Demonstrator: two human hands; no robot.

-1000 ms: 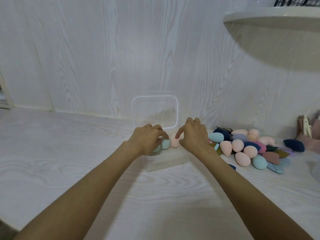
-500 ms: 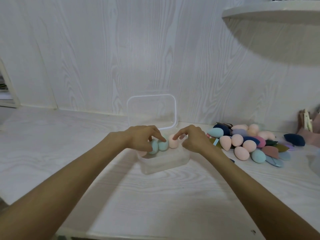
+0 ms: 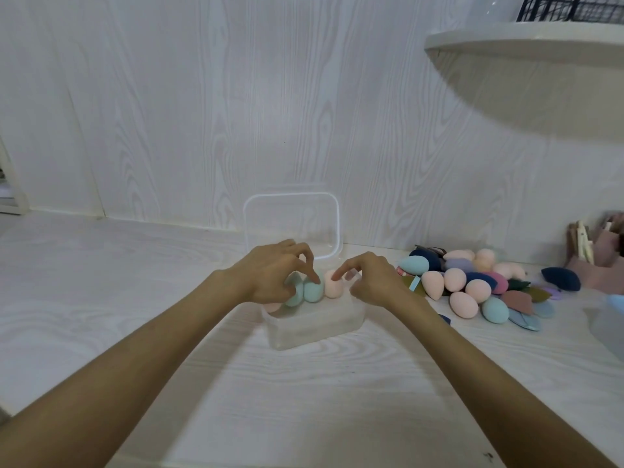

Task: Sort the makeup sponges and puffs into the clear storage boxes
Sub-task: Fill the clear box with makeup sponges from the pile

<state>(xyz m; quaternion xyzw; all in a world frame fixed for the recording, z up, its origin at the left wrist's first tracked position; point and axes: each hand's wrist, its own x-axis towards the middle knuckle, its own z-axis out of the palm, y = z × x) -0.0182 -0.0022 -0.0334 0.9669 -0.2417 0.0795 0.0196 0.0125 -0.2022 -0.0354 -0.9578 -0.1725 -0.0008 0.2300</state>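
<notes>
A clear storage box [image 3: 314,327] stands mid-table with its lid [image 3: 292,224] hinged upright behind it. Along its back edge stand two teal egg sponges [image 3: 312,291] and a peach one [image 3: 332,288]; another pink sponge shows at the left under my hand. My left hand [image 3: 273,271] hovers over the box, its fingertips touching the teal sponges. My right hand [image 3: 373,278] is at the box's right side, forefinger resting on the peach sponge. A heap of sponges and puffs [image 3: 479,285] in peach, teal, navy and pink lies to the right.
A navy puff [image 3: 560,278] lies apart at the far right, beside a pink holder [image 3: 597,261] with wooden sticks. A curved white shelf [image 3: 526,38] with a black wire basket juts out at top right. A pale container edge [image 3: 611,319] shows at the right border.
The hands stay at the box. My left fingers have lifted a little and now rest on the teal sponges; my right forefinger has reached onto the peach one. The camera has shifted slightly.
</notes>
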